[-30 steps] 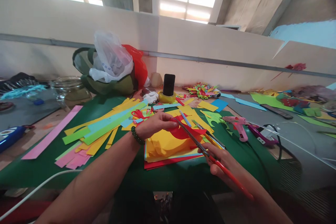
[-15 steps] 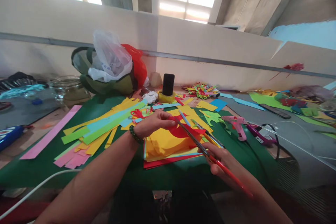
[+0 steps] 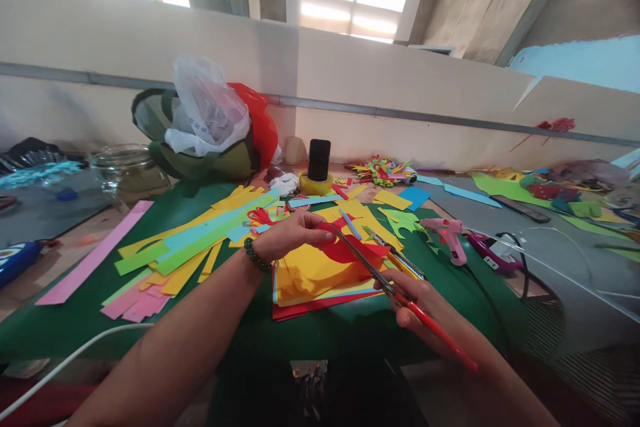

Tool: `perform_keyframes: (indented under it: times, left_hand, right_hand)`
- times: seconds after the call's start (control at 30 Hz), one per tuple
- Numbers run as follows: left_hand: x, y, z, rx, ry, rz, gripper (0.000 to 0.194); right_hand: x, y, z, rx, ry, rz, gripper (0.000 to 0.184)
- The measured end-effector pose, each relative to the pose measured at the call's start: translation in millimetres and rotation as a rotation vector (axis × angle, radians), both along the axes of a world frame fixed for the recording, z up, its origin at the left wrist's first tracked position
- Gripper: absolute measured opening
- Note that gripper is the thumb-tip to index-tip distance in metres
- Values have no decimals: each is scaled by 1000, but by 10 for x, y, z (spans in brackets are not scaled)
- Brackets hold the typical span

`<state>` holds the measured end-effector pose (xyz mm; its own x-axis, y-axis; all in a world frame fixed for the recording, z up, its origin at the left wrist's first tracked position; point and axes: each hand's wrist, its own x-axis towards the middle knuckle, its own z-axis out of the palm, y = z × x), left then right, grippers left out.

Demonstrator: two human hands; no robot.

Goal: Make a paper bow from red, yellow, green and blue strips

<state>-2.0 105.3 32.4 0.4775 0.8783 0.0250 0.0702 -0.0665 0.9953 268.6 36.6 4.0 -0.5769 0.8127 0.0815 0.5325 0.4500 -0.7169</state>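
My left hand [image 3: 293, 235] pinches a piece of red paper [image 3: 343, 250] between thumb and fingers, above the stack of sheets. My right hand [image 3: 413, 297] grips scissors with red handles [image 3: 443, 333], its fingers wrapped around them. The scissor blades point up and left across the red paper, and their tips reach close to my left thumb. Under both hands lies a stack of yellow, blue and red sheets [image 3: 300, 283] on a green mat [image 3: 200, 340]. A light blue pen [image 3: 350, 223] and a utility knife [image 3: 400, 257] lie just past the red paper.
Coloured paper strips [image 3: 200, 233] spread to the left. A pink glue gun [image 3: 450, 237] with a cord stands at the right. A phone [image 3: 319, 159] leans upright on a yellow tape roll [image 3: 316, 185]. A glass jar [image 3: 130, 173] and a green bag [image 3: 215, 167] are behind.
The hands, red paper and scissors stay nearly in place. The whole view has shifted very slightly. A red light now shows on the glue gun.
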Motion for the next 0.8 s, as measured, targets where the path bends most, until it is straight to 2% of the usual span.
perform_keyframes:
  times: [0.2, 0.43, 0.67, 0.8]
  left_hand:
    - [10, -4, 11, 5, 24, -25, 21]
    - [-5, 0, 16, 18, 38, -27, 22]
    - [-6, 12, 22, 22, 56, -37, 20]
    - [-15, 26, 15, 27, 84, -53, 21]
  right_hand:
    - [-32, -5, 37, 18, -17, 8, 88]
    - [-17, -1, 30, 19, -23, -15, 81]
    - [-26, 4, 25, 31, -27, -3, 92]
    - [-46, 21, 15, 17, -23, -1, 88]
